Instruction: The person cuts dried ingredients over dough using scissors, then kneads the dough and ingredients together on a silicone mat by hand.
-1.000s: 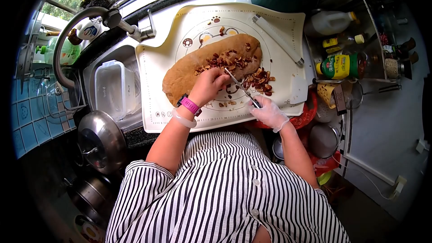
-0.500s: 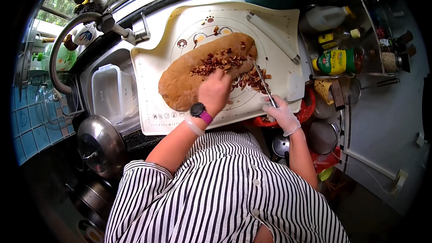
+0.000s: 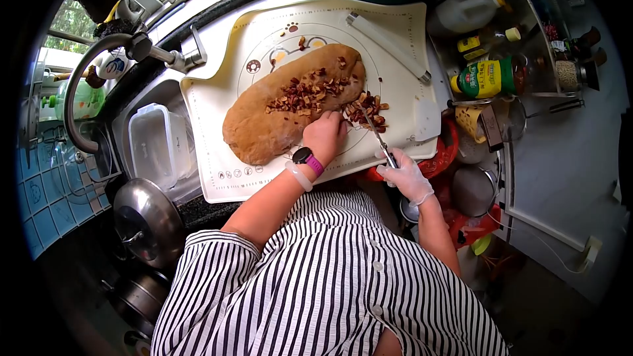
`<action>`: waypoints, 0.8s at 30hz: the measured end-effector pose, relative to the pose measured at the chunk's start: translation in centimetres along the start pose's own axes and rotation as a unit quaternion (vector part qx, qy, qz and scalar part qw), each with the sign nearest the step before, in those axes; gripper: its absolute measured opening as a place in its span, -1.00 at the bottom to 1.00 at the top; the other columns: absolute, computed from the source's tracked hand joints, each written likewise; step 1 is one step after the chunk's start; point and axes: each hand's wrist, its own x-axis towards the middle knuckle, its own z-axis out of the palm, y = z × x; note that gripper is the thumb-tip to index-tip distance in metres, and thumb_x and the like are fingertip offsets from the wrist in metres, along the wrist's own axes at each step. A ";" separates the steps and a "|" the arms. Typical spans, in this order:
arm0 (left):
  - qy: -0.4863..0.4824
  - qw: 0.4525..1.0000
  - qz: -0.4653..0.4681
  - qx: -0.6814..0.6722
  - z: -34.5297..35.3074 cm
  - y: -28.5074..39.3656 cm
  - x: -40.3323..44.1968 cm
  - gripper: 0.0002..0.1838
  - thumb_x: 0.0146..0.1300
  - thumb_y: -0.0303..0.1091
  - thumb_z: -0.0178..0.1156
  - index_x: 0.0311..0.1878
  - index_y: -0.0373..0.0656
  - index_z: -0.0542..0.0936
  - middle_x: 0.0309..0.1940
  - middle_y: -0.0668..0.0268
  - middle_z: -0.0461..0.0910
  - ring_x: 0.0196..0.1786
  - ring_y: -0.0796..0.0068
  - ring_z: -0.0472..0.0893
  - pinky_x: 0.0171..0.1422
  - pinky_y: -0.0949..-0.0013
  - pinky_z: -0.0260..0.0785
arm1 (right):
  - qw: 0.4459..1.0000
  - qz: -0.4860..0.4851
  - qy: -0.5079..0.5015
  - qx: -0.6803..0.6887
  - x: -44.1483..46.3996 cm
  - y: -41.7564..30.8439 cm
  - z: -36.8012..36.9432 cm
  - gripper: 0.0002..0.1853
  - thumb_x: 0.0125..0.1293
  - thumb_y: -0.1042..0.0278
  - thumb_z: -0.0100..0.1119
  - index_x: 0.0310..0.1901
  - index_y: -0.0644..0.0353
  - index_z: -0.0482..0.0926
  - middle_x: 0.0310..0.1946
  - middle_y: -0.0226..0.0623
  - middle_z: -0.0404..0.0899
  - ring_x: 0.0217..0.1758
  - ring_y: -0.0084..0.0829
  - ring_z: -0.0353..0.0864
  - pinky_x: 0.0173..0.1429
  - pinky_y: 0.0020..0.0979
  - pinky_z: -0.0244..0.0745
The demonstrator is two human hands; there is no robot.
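Observation:
A long brown slab of dough (image 3: 264, 115) lies slantwise on the cream mat (image 3: 211, 102), with chopped reddish-brown pieces (image 3: 306, 95) scattered over its top. More chopped pieces (image 3: 369, 111) form a pile at its right end. My left hand (image 3: 324, 137), bare and with a watch at the wrist, is at the dough's lower right edge beside the pile. Its fingers are curled together, and what they hold, if anything, is hidden. In a clear glove, my right hand (image 3: 405, 178) grips the dark handles of metal scissors (image 3: 379, 137), whose blades point up at the pile.
A white rolling pin (image 3: 389, 47) and a white scraper (image 3: 427, 118) lie on the mat's right side. The sink at left holds a clear plastic box (image 3: 157, 145) below the faucet (image 3: 82, 92). Bottles (image 3: 488, 79) stand in a rack at right. A red bag (image 3: 445, 151) is beside the mat.
My left hand has moved from above the dough to its lower right edge, near the pile. The scissors stay in my right hand, by the pile. The whole view has shifted slightly.

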 end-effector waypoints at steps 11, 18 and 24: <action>-0.041 0.824 -0.256 -0.504 -4.7 0.1 0.1 -0.64 0.40 -0.64 0.19 0.21 -0.31 0.37 -0.24 0.14 0.71 -0.33 0.51 0.70 -0.34 0.46 0.56 | 0.992 -0.052 -0.019 -0.113 1.0 -0.6 2.3 -0.48 0.29 0.11 0.35 0.18 0.25 0.56 -0.25 -0.22 0.65 -0.24 -0.42 0.61 -0.05 -0.36 0.54; -0.036 0.866 -0.259 -0.428 -7.0 0.4 -0.1 -0.64 0.36 -0.65 0.17 0.17 -0.31 0.34 -0.34 0.19 0.70 -0.34 0.47 0.73 -0.34 0.44 0.55 | 0.989 -0.017 -0.051 -0.136 1.6 -3.1 2.8 -0.53 0.33 0.14 0.28 0.15 0.28 0.55 -0.28 -0.10 0.67 -0.35 -0.33 0.66 -0.13 -0.27 0.59; 0.079 0.994 0.014 -0.068 -6.4 -0.2 -1.0 -0.77 0.26 -0.49 0.19 -0.03 -0.04 0.63 -0.28 0.16 0.67 -0.23 -0.01 0.68 -0.19 0.05 0.53 | 0.999 -0.023 -0.004 -0.039 1.4 -2.7 2.1 -0.54 0.35 0.14 0.30 0.15 0.27 0.54 -0.43 -0.36 0.57 -0.45 -0.53 0.55 -0.29 -0.37 0.51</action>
